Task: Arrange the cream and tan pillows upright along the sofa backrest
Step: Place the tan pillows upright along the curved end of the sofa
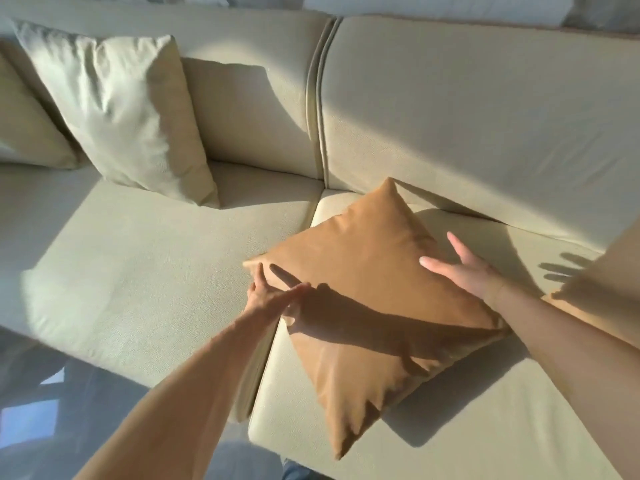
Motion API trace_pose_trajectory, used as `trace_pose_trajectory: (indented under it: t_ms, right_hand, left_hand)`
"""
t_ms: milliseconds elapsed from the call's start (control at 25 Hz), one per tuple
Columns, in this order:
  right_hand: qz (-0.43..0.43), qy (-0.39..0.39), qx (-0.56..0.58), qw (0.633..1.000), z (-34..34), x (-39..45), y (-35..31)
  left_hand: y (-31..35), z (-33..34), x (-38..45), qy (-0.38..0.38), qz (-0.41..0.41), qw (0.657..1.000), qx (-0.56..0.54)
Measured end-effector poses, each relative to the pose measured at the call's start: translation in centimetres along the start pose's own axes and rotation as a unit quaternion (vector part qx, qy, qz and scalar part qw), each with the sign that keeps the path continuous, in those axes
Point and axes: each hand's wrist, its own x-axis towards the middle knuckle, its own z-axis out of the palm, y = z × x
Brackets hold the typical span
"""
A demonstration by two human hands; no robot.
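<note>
A wide cream fabric sofa (467, 109) fills the view, its backrest along the far side and two seat cushions below it. A cream square pillow (117, 109) stands upright against the backrest at far left, with the edge of another cream pillow (24, 133) just beside it at the left border. A tan square fabric pillow (367, 289) lies flat on the right seat cushion, turned like a diamond, its far corner close to the backrest. Part of a second tan pillow (609, 292) shows at the right edge. The right hand (457, 268) rests on the flat tan pillow with fingers spread straight. The left hand (268, 292) touches its left corner, fingers extended, not curled round it.
</note>
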Motion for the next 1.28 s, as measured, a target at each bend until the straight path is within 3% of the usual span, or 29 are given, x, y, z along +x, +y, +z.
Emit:
trace_pose_trajectory:
  t_ms: [120,320,440,600,840,1000,1280]
  right_hand:
    - [0.02,-0.016,0.002,1.0,1.8,2.4,-1.2]
    - [0.086,-0.004,-0.005,0.996,3.1,5.1,-2.3]
    - [0.13,0.012,0.034,0.991,3.1,4.4,-1.7]
    - [0.167,-0.031,0.16,0.972,2.6,2.0,-2.1]
    - [0.098,0.01,0.209,0.973,-1.7,0.1,-7.3]
    - [0.053,0.05,0.258,0.964,-2.7,0.1,-9.8]
    - [0.086,0.109,0.276,0.951,-2.2,1.6,-10.4]
  left_hand:
    - [-0.3,0.8,1.5,-0.032,-0.065,0.996,-0.046]
    - [-0.4,1.5,4.6,-0.068,-0.06,0.986,-0.14]
    - [0.4,1.2,5.1,-0.008,0.014,0.984,-0.175]
    - [4.0,-1.9,5.0,-0.048,0.132,0.976,-0.168]
    - [12.9,-6.1,4.7,-0.059,0.259,0.951,-0.162]
    - [18.4,-7.3,4.8,-0.07,0.313,0.936,-0.142]
    - [22.7,-7.0,6.5,-0.073,0.322,0.943,-0.04]
